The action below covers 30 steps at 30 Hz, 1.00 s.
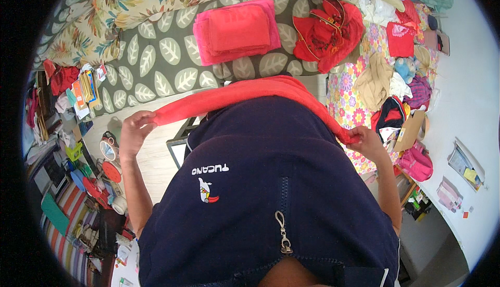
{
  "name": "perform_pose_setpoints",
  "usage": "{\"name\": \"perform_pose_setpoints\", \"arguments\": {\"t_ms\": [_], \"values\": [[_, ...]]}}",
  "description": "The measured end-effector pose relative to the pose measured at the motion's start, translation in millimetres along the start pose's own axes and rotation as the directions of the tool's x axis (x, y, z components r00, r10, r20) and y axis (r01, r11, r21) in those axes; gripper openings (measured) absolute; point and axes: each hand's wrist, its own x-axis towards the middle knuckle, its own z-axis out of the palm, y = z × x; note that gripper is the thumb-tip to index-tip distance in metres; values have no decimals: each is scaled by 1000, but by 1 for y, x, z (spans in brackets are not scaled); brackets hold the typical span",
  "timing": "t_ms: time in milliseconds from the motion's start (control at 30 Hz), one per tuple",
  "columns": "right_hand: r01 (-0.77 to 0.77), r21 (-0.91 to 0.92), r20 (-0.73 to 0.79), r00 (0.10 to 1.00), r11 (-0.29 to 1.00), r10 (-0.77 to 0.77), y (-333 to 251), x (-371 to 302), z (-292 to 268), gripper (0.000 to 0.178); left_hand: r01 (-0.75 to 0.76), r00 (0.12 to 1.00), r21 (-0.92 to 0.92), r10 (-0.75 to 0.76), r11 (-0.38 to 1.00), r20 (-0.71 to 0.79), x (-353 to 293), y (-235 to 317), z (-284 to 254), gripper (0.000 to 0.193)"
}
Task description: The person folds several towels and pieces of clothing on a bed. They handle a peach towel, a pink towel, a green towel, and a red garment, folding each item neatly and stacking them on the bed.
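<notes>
A long red cloth (pixel 229 92), gathered into a band, stretches across the front of my dark blue top. My left hand (pixel 136 133) pinches its left end between thumb and fingers. At the other end, my right hand (pixel 366 142) grips the cloth, which looks bunched there. The middle of the band bows away from me and lies against or just past my body; its lower edge is partly hidden by the top. Beyond it, on the leaf-patterned sofa cover (pixel 169 51), lies a stack of folded red and pink cloths (pixel 239 29).
Right of the stack lies a crumpled red garment with dark trim (pixel 328 34). A flower-patterned bed cover (pixel 344 86) at the right bears heaped clothes, a cardboard box (pixel 409 131) and a pink bag (pixel 416 163). Cluttered shelves and papers (pixel 83 93) line the left side.
</notes>
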Motion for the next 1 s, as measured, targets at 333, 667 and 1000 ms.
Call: {"name": "perform_pose_setpoints", "arguments": {"t_ms": [333, 667, 1000], "values": [[-18, -232, -54, 999, 973, 6, -3, 7, -3, 29, 203, 928, -475, -12, 856, 373, 7, -22, 33, 48], [19, -218, -10, 1000, 976, -22, 14, 11, 11, 28, 78, 978, -633, 64, 770, 198, 34, -11, 38, 41], [71, -220, -246, 961, 973, -126, 5, 18, -28, 30, -95, 982, -738, 183, 668, 40, 60, 32, 34, 34]]}}
